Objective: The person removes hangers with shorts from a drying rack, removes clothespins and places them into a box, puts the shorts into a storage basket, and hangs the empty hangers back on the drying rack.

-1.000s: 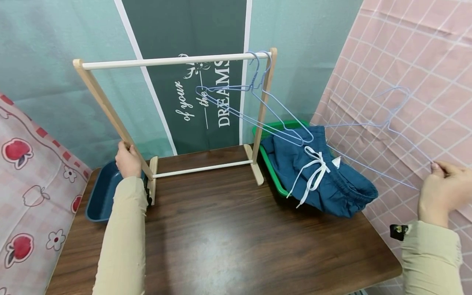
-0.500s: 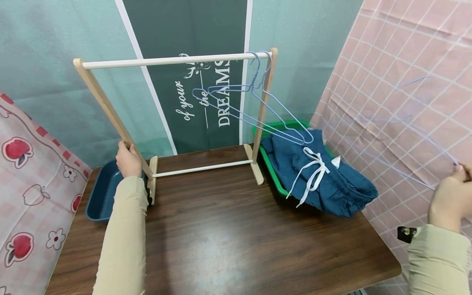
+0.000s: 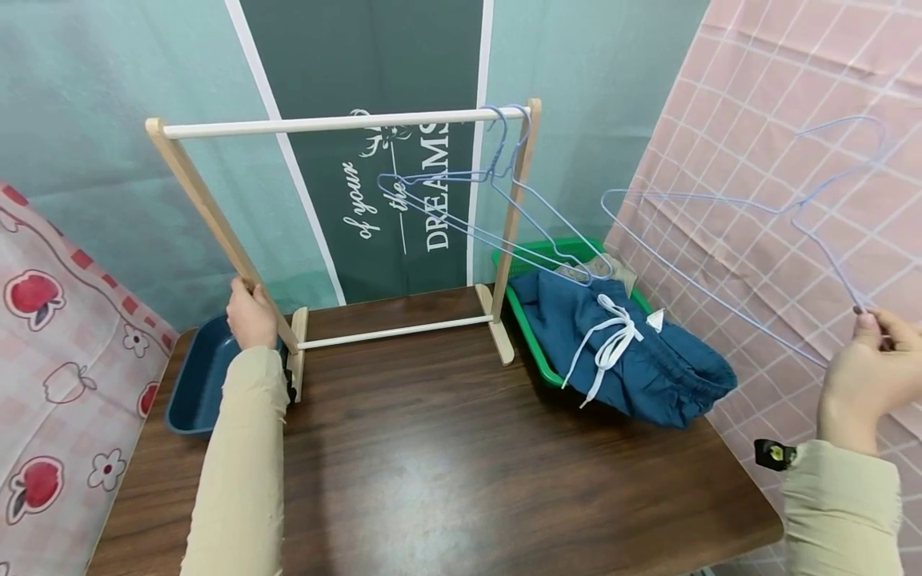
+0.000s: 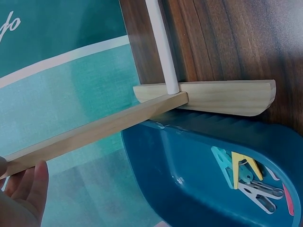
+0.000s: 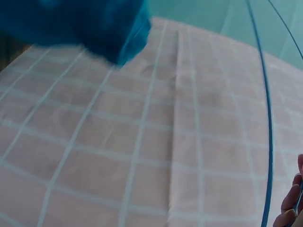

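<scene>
My left hand [image 3: 252,314] grips the left wooden post of a clothes rack [image 3: 346,122], low down near its foot. At the right edge of the head view, my right hand [image 3: 871,372] pinches one end of a thin lilac wire hanger [image 3: 691,276], which is held in the air with its hook upward. Two similar wire hangers [image 3: 497,164] hang at the right end of the rack's white bar. Navy drawstring shorts [image 3: 648,364] with a white bow lie over a green basket [image 3: 533,336], below and left of the held hanger.
Left of the rack stands a blue plastic tub [image 3: 189,384] with several clothes pegs [image 4: 246,172] inside. A beige cloth [image 3: 619,272] shows behind the shorts. The wooden table [image 3: 432,448] ends at the right beside a pink checked curtain [image 3: 778,104].
The held hanger swung right, away from the shorts it overlapped, then came partly back and now stands higher. The shorts' waist edge has settled, uncovering the beige cloth. My left hand stays put.
</scene>
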`<action>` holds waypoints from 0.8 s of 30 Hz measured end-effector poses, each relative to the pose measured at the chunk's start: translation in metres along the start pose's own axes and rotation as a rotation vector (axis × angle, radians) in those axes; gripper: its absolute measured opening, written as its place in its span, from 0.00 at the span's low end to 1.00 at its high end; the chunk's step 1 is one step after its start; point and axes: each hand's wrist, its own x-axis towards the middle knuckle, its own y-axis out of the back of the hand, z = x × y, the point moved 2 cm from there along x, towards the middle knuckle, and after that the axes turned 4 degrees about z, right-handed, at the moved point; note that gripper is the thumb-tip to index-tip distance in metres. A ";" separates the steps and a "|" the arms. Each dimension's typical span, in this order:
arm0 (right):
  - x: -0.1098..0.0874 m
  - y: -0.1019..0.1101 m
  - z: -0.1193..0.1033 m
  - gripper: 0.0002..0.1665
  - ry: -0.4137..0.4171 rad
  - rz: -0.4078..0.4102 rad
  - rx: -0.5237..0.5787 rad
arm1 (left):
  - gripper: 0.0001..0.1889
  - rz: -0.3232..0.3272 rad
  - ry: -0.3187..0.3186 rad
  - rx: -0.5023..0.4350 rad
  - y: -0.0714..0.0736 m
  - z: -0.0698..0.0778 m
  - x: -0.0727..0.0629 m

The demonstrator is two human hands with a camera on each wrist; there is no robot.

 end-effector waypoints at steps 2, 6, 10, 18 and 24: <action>-0.008 -0.005 -0.007 0.12 0.037 0.021 0.043 | 0.22 -0.004 -0.003 0.003 0.000 0.000 0.000; -0.027 -0.015 -0.023 0.13 0.138 0.050 0.118 | 0.21 -0.008 -0.008 0.011 0.001 0.001 0.000; -0.045 -0.022 -0.039 0.14 0.216 0.051 0.173 | 0.21 -0.005 -0.016 0.013 0.001 0.000 0.000; -0.070 -0.038 -0.070 0.12 0.263 0.015 0.223 | 0.20 -0.002 -0.038 0.020 -0.001 -0.001 0.001; -0.095 -0.068 -0.077 0.07 0.408 -0.130 0.161 | 0.20 -0.007 -0.039 0.017 0.000 -0.002 0.001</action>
